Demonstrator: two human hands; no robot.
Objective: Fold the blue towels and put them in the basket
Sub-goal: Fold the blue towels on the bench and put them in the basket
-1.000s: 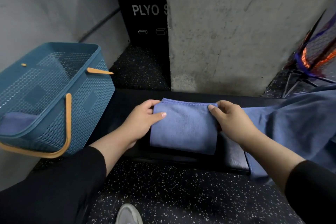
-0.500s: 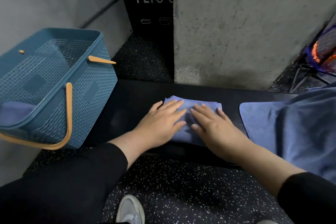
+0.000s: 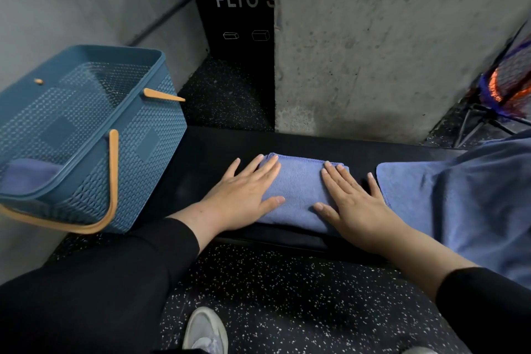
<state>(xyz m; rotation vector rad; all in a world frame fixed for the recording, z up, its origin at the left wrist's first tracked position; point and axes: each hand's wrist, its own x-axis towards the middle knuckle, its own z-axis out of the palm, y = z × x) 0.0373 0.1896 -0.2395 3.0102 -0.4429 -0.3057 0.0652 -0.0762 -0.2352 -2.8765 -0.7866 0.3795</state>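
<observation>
The folded blue towel at the centre is soft, napped, matt cloth. At nine o'clock, the teal plastic basket has woven-textured perforated walls and smooth tan handles. The black bench looks smooth and faintly glossy; the grey concrete wall at one o'clock looks rough and pitted.

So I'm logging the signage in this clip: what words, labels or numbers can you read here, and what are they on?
"PLYO S": white capitals on the black panel behind the bench; the rest is cut off by the concrete pillar.
Two small white box outlines sit below it on the panel; they are icons, not text.
Nothing readable on the basket, the towels or the shoe.
</observation>
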